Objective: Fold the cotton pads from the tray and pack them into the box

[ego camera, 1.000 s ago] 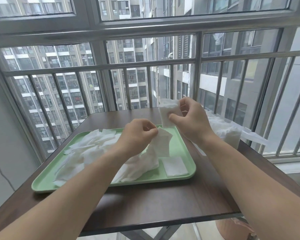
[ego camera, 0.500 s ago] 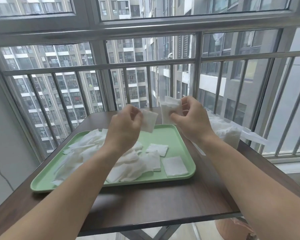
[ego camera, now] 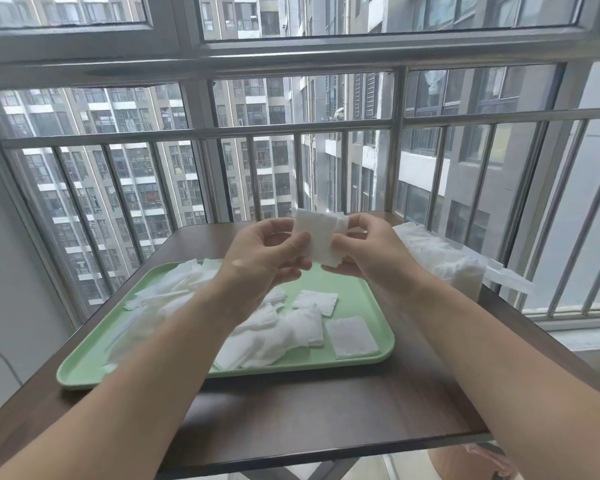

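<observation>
White square cotton pad (ego camera: pixel 321 242): just raised off green plastic tray (ego camera: pixel 361 292); left hand (ego camera: pixel 267 261) and right hand (ego camera: pixel 371 258) pinch it; folding due.

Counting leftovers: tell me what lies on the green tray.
On the tray: a heap of white cotton pads, one flat pad apart at the right. The left forearm hides part of the heap.

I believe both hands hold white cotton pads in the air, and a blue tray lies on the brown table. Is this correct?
No. The head view shows the tray is light green, not blue. The rest stands: the left hand and right hand hold white cotton pads in the air, and the tray lies on the brown table.
</observation>
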The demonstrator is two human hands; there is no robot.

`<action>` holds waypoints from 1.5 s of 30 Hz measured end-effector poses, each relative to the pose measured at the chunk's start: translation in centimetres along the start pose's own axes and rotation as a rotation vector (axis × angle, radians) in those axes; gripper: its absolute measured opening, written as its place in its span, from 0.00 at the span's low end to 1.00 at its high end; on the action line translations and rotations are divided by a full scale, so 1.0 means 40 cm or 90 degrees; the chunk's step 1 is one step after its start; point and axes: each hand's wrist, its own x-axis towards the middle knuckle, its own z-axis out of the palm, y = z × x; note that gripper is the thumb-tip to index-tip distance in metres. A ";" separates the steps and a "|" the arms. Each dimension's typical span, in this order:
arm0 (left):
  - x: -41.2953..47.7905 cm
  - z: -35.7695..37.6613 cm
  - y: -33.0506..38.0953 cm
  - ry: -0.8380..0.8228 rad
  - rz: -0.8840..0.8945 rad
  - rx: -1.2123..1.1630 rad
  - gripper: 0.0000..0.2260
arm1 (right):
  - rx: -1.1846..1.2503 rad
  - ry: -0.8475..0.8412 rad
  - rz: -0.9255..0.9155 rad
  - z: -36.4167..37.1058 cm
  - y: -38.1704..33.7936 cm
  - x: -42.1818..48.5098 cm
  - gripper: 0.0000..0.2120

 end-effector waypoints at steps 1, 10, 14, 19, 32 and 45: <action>-0.001 0.002 -0.003 0.012 0.008 0.019 0.18 | 0.002 -0.003 -0.004 0.000 -0.001 -0.001 0.11; 0.000 0.038 0.002 0.133 0.144 0.154 0.09 | 0.054 -0.040 -0.044 0.022 -0.016 0.005 0.12; 0.012 0.048 0.030 0.160 0.202 0.246 0.10 | 0.075 -0.077 -0.048 0.017 -0.054 0.008 0.25; 0.040 0.071 0.034 0.148 0.204 0.299 0.19 | -0.050 -0.013 -0.066 -0.039 -0.119 0.005 0.28; 0.118 0.239 -0.048 -0.059 -0.017 0.366 0.07 | -0.310 0.037 0.021 -0.279 -0.173 0.043 0.10; 0.153 0.250 -0.120 -0.039 -0.096 0.356 0.12 | -0.576 -0.105 0.056 -0.286 -0.123 0.116 0.17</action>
